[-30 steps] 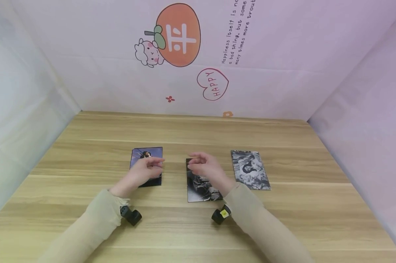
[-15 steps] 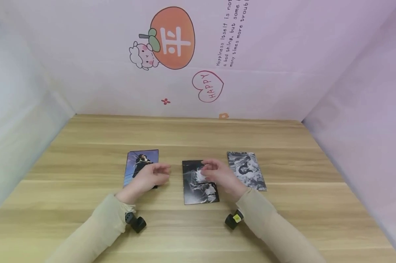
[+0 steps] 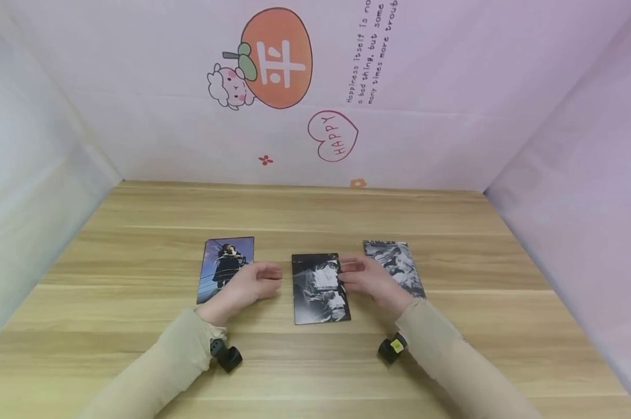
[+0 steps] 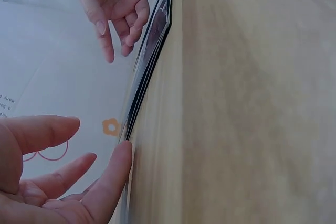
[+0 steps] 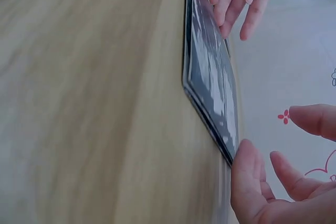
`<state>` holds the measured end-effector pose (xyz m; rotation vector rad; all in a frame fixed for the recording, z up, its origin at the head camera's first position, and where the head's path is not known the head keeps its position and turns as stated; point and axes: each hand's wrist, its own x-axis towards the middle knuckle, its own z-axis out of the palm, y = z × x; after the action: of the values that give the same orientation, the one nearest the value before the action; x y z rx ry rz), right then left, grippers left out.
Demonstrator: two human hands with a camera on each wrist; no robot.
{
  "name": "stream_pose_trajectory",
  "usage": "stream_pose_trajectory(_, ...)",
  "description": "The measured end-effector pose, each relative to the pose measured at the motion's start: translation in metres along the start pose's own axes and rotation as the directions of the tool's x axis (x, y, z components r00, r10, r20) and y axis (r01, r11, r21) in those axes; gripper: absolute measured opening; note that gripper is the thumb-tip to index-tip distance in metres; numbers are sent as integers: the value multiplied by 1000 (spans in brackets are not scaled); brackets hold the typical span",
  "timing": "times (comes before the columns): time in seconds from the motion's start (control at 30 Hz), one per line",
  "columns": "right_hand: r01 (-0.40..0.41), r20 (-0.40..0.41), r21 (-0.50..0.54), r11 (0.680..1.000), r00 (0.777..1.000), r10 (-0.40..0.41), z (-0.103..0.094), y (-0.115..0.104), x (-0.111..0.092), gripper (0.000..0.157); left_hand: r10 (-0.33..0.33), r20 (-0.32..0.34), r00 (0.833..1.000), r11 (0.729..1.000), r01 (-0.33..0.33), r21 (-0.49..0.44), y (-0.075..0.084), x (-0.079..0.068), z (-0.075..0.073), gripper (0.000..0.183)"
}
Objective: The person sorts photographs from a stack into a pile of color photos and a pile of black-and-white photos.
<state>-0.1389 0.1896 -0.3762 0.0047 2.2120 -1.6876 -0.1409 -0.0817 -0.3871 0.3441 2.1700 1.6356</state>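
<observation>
A black-and-white picture card [image 3: 322, 291] lies flat in the middle of the table, its stacked edges [image 5: 207, 116] showing in the right wrist view. My right hand [image 3: 372, 280] is at its right side, fingertips right at the edge and fingers loosely bent. On the other side, my left hand [image 3: 246, 289] hovers with relaxed fingers, a small gap short of the card's left edge. Beneath and behind that hand is a blue-purple picture card [image 3: 222, 265] of figures at a railing. Another black-and-white card [image 3: 401, 267] lies on the right, partly covered by my right hand.
The wood-grain table [image 3: 305, 372] is enclosed by pale cloth walls. Its back wall [image 3: 425, 128] bears an orange fruit drawing [image 3: 279, 58] and a red heart [image 3: 333, 137]. A dark camera sits on each wrist.
My right hand has drawn rightward off the middle card, uncovering its picture and overlapping the right card. My left hand has shifted right, toward the middle card, showing more of the blue-purple one.
</observation>
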Motion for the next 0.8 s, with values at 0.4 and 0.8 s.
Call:
stream_pose_trajectory(0.4,-29,28,-37,999,999,30,-10,5,-8,54,-8,31,999,998,9,-58,1,4,10,50)
stream_pose_trajectory(0.8,-5,58,-26,1000,998,7,-7,7,-8,55,9,43,999,999,-8,-45,1,5,14,50)
